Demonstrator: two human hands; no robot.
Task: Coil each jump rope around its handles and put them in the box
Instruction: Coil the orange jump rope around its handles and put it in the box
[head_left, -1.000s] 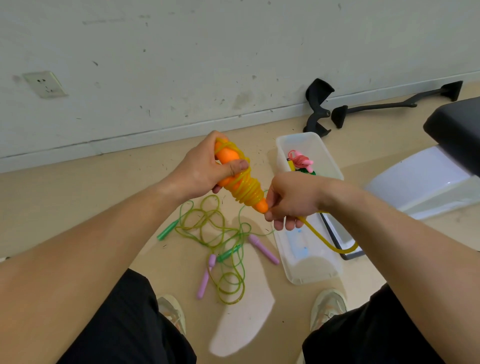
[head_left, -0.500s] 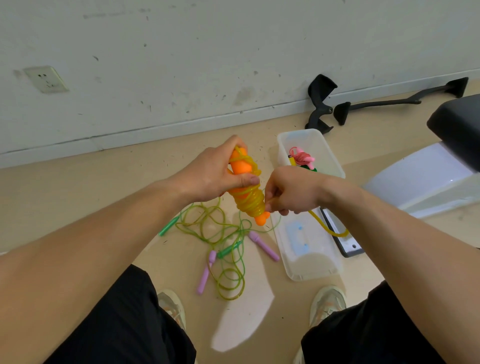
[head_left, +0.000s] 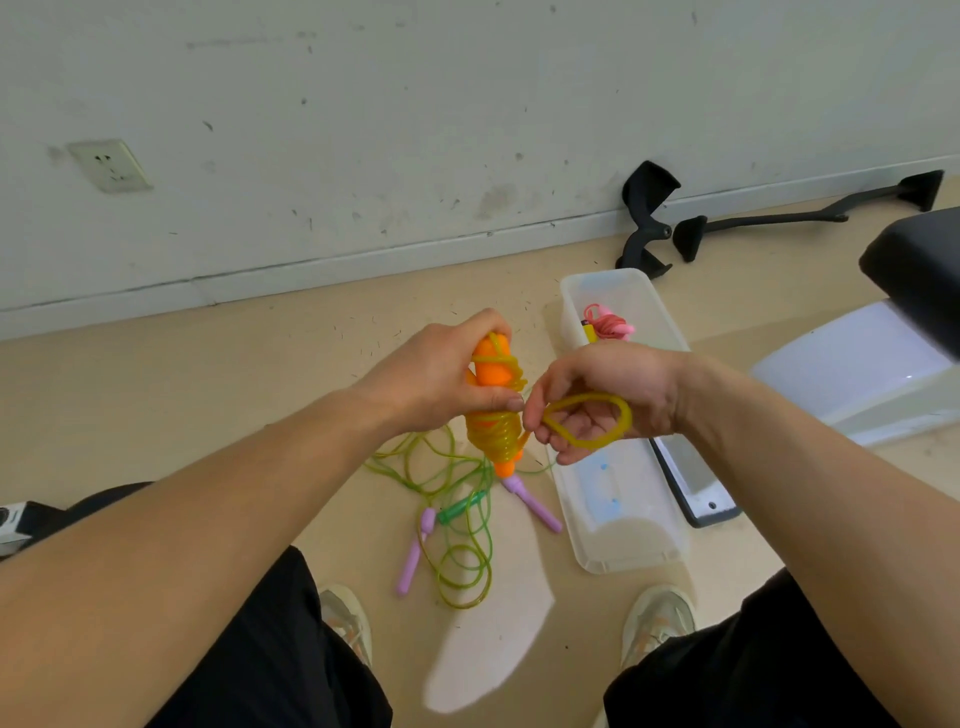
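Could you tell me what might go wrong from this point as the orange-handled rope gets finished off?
The last loop in the right hand is loose; if it slips, the coils on the orange handles may spring undone. The left hand grips only the upper part, so lower coils could slide off the end. The tangled ropes near the shoes could catch a foot.

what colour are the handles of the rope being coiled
Orange handles, wrapped in yellow cord; seen in the head view.

Orange handles (head_left: 491, 371), yellow rope (head_left: 587, 421) looped
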